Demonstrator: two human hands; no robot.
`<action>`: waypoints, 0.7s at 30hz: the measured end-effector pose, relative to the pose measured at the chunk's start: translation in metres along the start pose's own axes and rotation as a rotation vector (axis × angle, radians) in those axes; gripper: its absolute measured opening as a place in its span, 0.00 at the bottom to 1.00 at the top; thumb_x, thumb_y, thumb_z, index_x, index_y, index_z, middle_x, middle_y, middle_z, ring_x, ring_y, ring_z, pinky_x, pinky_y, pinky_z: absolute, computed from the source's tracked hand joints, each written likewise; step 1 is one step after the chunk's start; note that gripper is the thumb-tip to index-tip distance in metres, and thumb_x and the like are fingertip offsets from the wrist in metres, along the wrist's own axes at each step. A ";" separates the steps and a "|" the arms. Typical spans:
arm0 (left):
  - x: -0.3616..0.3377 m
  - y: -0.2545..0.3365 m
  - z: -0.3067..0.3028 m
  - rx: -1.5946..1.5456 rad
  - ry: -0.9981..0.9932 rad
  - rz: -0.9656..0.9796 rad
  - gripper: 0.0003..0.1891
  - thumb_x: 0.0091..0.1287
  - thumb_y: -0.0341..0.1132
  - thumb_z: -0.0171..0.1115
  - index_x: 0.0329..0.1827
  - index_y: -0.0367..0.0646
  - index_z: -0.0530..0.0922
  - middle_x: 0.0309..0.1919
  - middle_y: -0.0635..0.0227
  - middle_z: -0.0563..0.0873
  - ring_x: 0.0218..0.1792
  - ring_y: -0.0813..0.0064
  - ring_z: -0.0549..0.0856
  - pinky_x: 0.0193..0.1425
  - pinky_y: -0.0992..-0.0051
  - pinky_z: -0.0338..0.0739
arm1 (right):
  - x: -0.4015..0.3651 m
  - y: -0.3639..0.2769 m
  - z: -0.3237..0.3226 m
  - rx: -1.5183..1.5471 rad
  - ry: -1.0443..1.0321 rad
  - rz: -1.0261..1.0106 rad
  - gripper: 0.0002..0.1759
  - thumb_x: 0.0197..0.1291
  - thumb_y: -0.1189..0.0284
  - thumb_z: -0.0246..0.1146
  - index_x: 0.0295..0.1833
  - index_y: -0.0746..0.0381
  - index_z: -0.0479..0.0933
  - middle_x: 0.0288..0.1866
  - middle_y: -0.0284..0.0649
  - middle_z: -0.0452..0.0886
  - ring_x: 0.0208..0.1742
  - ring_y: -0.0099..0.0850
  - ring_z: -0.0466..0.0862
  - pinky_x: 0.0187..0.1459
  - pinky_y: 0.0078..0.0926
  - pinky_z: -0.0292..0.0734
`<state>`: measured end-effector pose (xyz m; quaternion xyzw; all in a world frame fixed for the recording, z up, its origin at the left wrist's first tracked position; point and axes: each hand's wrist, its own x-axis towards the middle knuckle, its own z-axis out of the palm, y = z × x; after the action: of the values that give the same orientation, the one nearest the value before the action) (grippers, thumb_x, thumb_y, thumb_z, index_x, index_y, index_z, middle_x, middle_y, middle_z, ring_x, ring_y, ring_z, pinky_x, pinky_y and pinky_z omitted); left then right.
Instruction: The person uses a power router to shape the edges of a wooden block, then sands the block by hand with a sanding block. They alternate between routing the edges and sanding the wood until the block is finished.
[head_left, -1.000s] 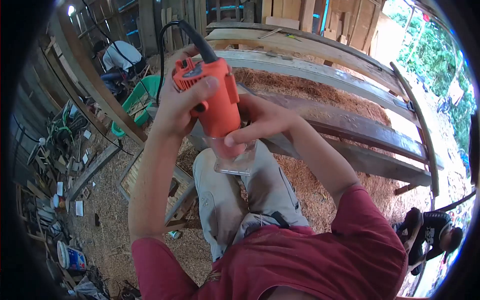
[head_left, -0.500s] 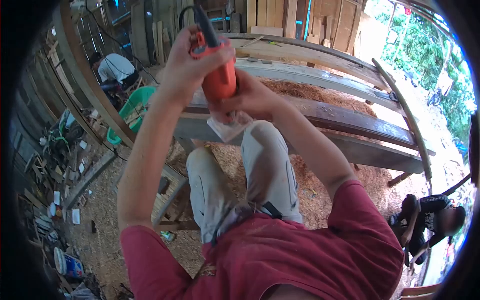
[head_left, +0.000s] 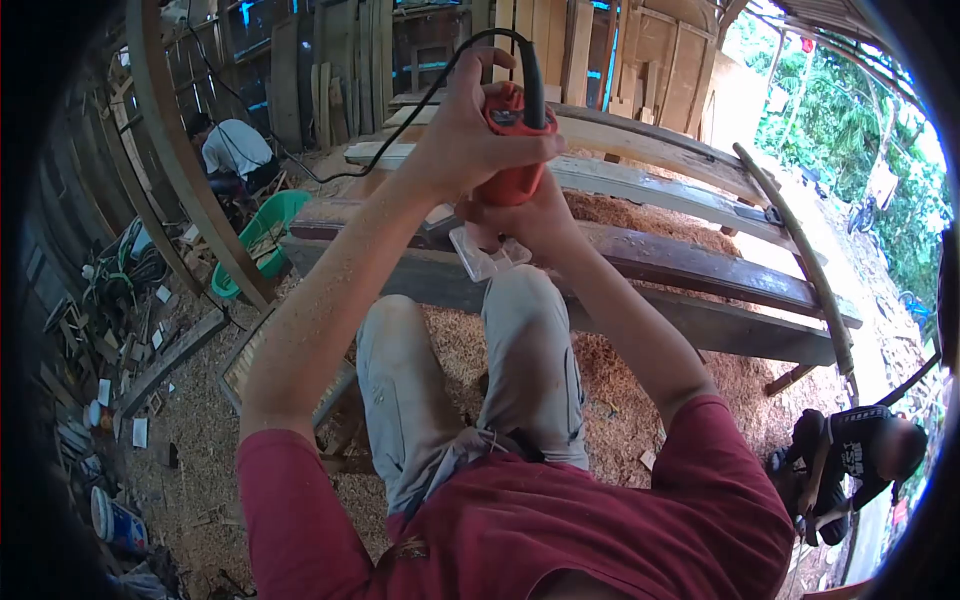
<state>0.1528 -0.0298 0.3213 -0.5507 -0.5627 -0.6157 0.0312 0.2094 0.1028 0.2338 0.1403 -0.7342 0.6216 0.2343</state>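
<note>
An orange-red trim router [head_left: 512,185] is held up over my knees, its black cord rising from the top end. My left hand [head_left: 478,140] wraps around its upper body, with the thumb across the near side near the cord. Lower down, my right hand [head_left: 535,220] grips the body close to the base. The clear plastic base [head_left: 480,256] hangs tilted below, just above my right knee and in front of the dark plank's edge. The router's bit cannot be made out.
A long dark plank [head_left: 690,262] lies across the bench before me, with pale boards [head_left: 640,190] behind. Wood shavings [head_left: 640,212] cover the gaps and floor. A green basin [head_left: 265,240] stands left beside a wooden post [head_left: 185,150]. One person [head_left: 235,150] sits behind it; another [head_left: 850,460] crouches at right.
Both hands have moved to the right with the router, and its body has turned so the top faces me more. The cord now loops out to the left.
</note>
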 end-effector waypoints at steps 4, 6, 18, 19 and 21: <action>-0.002 -0.009 0.009 -0.073 -0.027 -0.037 0.50 0.49 0.44 0.87 0.68 0.39 0.60 0.50 0.58 0.82 0.57 0.69 0.82 0.65 0.66 0.77 | -0.005 0.005 -0.015 -0.067 -0.057 -0.090 0.28 0.51 0.79 0.81 0.55 0.62 0.75 0.37 0.31 0.84 0.37 0.23 0.86 0.35 0.25 0.81; 0.001 -0.013 0.012 -0.086 -0.051 -0.061 0.50 0.49 0.45 0.88 0.68 0.38 0.61 0.50 0.57 0.83 0.58 0.69 0.82 0.66 0.67 0.77 | -0.008 0.007 -0.020 -0.054 -0.079 -0.056 0.28 0.50 0.78 0.81 0.55 0.62 0.76 0.38 0.31 0.85 0.37 0.23 0.86 0.36 0.25 0.81; -0.073 -0.103 -0.083 0.219 -0.040 0.008 0.28 0.72 0.49 0.72 0.63 0.37 0.77 0.61 0.61 0.82 0.66 0.67 0.80 0.73 0.65 0.72 | 0.008 0.053 -0.016 0.069 0.217 0.046 0.30 0.49 0.80 0.77 0.59 0.65 0.75 0.48 0.38 0.86 0.51 0.29 0.88 0.54 0.33 0.84; -0.091 -0.134 -0.095 0.108 0.042 -0.074 0.27 0.72 0.50 0.71 0.62 0.36 0.79 0.64 0.60 0.81 0.67 0.66 0.79 0.74 0.65 0.71 | 0.014 0.052 -0.019 0.085 0.242 0.055 0.31 0.49 0.81 0.77 0.60 0.65 0.74 0.49 0.39 0.86 0.53 0.30 0.87 0.56 0.34 0.84; -0.117 -0.186 -0.119 0.265 0.098 -0.228 0.34 0.68 0.54 0.75 0.66 0.35 0.76 0.67 0.56 0.78 0.68 0.61 0.79 0.73 0.63 0.72 | 0.023 0.063 -0.029 0.083 0.263 0.009 0.32 0.50 0.81 0.76 0.62 0.65 0.73 0.51 0.41 0.86 0.54 0.32 0.87 0.57 0.36 0.84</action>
<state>-0.0002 -0.1160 0.1439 -0.4440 -0.6952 -0.5620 0.0609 0.1636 0.1446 0.1957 0.0641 -0.6715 0.6653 0.3198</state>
